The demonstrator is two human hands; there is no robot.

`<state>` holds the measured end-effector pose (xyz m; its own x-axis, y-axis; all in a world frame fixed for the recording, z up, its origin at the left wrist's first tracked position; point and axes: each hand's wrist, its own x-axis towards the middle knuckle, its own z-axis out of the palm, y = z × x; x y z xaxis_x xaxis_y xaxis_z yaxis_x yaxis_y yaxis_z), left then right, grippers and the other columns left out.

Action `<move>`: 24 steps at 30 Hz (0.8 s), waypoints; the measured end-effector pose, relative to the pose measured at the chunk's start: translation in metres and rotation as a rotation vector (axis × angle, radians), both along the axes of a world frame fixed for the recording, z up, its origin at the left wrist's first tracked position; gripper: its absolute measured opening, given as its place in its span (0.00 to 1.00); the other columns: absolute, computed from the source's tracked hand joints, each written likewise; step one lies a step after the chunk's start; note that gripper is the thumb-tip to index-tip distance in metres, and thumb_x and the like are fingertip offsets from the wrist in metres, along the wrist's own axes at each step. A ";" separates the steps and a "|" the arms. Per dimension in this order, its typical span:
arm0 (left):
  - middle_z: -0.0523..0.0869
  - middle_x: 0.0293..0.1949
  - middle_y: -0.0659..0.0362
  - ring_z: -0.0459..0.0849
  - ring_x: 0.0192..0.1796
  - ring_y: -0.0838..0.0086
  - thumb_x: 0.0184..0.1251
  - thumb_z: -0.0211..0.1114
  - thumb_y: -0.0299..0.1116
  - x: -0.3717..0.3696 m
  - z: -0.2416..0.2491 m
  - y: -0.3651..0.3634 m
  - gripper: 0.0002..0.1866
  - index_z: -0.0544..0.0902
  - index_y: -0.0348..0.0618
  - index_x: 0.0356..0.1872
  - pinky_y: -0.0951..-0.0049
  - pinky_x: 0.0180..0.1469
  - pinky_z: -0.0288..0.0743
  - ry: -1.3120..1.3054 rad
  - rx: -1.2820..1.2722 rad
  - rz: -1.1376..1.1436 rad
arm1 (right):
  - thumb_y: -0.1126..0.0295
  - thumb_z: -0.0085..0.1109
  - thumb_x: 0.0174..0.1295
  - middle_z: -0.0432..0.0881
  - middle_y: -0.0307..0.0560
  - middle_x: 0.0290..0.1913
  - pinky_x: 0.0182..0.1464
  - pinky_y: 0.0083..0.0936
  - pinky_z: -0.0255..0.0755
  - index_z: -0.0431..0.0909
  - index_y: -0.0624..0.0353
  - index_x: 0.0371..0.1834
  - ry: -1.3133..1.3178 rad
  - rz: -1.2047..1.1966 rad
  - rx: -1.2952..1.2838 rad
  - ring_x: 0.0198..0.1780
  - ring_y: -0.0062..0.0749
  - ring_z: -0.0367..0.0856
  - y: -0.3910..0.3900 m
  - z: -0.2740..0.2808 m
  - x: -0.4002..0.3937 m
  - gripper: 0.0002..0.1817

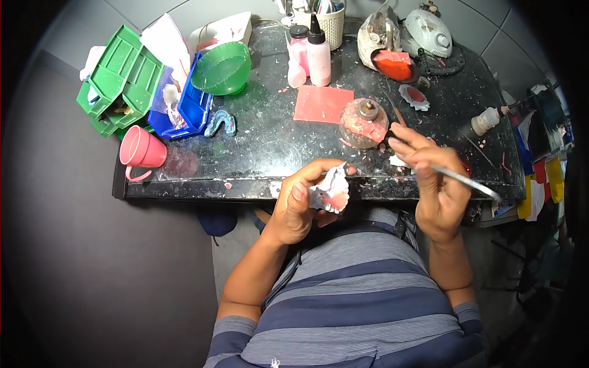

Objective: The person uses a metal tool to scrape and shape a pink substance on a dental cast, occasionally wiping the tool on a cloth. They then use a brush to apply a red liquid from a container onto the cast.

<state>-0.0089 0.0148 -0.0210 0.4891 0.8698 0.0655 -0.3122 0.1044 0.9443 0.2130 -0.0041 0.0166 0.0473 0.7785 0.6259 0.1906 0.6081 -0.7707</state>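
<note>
White-and-pink, tooth-edged dental model [334, 197] gripped in left hand [292, 208]. Right hand [443, 193], well apart to right, pinches slim grey metallic tool [471, 182]; long axis slanted, clearly visible end pointing away from model.

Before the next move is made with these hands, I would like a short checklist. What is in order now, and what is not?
1. Tooth model secured: ok, gripped between the thumb and fingers of the left hand.
2. Metal tool in hand: ok, held in the fingers of the right hand.
3. Whole tool visible: not ok, the fingers cover part of it.
4. Lamp lit or out: cannot tell, no flame shows clearly.
5. Pink sheet placed flat: ok, on the table beside the lamp.
6. Table tidy near the right hand: not ok, a white scrap lies there.
</note>
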 end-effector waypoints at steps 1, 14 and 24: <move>0.80 0.29 0.61 0.71 0.22 0.85 0.58 0.49 0.85 -0.003 -0.002 0.001 0.59 0.76 0.28 0.60 0.83 0.21 0.62 -0.004 -0.002 -0.028 | 0.73 0.57 0.74 0.87 0.61 0.48 0.53 0.34 0.84 0.80 0.69 0.40 -0.253 -0.015 0.071 0.49 0.45 0.89 0.000 0.008 0.007 0.08; 0.83 0.35 0.64 0.72 0.26 0.89 0.61 0.60 0.78 -0.002 -0.007 0.001 0.52 0.79 0.30 0.61 0.86 0.25 0.61 -0.030 0.086 -0.027 | 0.80 0.72 0.48 0.90 0.45 0.40 0.58 0.42 0.84 0.88 0.62 0.36 -0.547 0.171 0.133 0.55 0.45 0.88 -0.012 0.017 -0.015 0.10; 0.84 0.37 0.63 0.75 0.30 0.88 0.60 0.65 0.74 -0.003 0.000 -0.001 0.50 0.79 0.30 0.62 0.86 0.29 0.65 -0.047 0.052 -0.048 | 0.79 0.72 0.47 0.90 0.44 0.39 0.57 0.41 0.84 0.89 0.60 0.37 -0.613 0.179 0.145 0.52 0.43 0.88 -0.009 0.017 -0.012 0.12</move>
<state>-0.0116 0.0142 -0.0215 0.5258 0.8401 0.1332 -0.3516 0.0720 0.9334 0.2012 -0.0134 0.0332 -0.4738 0.6469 0.5975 0.4558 0.7607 -0.4621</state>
